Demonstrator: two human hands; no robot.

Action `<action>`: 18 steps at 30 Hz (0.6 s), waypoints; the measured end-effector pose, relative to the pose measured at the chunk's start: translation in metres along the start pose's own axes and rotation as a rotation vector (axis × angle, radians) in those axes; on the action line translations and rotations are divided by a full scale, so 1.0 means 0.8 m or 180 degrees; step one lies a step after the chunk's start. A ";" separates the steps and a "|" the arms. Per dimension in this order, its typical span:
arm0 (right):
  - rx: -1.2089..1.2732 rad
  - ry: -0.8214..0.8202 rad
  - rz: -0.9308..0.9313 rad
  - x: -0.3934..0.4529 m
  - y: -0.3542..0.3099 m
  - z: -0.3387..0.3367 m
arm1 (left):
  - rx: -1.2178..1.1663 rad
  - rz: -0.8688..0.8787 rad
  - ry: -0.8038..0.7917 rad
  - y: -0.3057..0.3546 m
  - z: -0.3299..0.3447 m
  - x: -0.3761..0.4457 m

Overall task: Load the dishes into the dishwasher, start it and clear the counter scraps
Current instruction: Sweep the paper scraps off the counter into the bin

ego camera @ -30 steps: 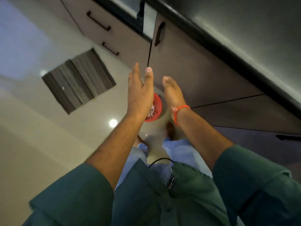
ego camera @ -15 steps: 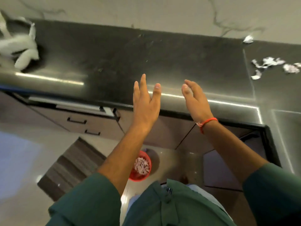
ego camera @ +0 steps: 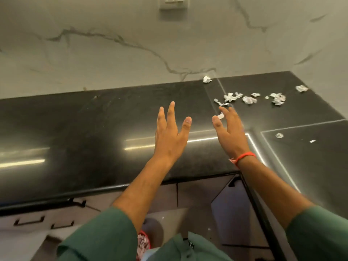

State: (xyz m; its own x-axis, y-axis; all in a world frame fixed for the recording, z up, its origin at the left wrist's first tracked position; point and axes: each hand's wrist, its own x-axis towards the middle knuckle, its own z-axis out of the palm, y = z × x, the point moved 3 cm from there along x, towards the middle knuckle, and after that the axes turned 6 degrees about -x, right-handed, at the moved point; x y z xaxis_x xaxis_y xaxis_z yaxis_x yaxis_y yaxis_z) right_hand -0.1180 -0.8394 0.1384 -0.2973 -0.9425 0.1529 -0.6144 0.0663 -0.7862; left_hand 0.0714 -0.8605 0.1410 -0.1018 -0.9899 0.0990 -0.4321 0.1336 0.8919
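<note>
Both my hands hover over the black stone counter (ego camera: 84,129), fingers straight and spread, holding nothing. My left hand (ego camera: 170,134) is near the counter's middle. My right hand (ego camera: 230,129) reaches toward the corner, its fingertips just short of several crumpled white paper scraps (ego camera: 248,98) strewn across the back right. One small scrap (ego camera: 220,116) lies between its thumb and fingers. Two more scraps (ego camera: 279,135) lie on the right wing of the counter. A red bin (ego camera: 143,243) with scraps inside stands on the floor below, partly hidden by my left sleeve.
A marble backsplash with a wall socket (ego camera: 173,2) rises behind the counter. Drawers with black handles (ego camera: 30,221) sit under the counter at lower left, and a cabinet door (ego camera: 235,210) fills the inner corner. One scrap (ego camera: 207,79) lies against the wall.
My view rose from the red bin on the floor to the counter top. Both hands lifted and moved forward and right toward the paper scraps, staying spread and empty.
</note>
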 end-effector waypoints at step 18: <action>-0.0813 0.1069 0.0378 0.044 0.042 -0.084 | 0.0202 0.1189 -0.1095 0.052 0.109 0.126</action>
State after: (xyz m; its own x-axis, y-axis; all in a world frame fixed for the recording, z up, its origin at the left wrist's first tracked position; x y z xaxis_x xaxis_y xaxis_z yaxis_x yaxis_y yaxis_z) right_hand -0.1980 -0.8480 0.1577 -0.5721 -0.7673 0.2897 -0.7100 0.2865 -0.6433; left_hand -0.0350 -0.9507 0.1497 -0.5441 -0.8023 0.2454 -0.3623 0.4885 0.7938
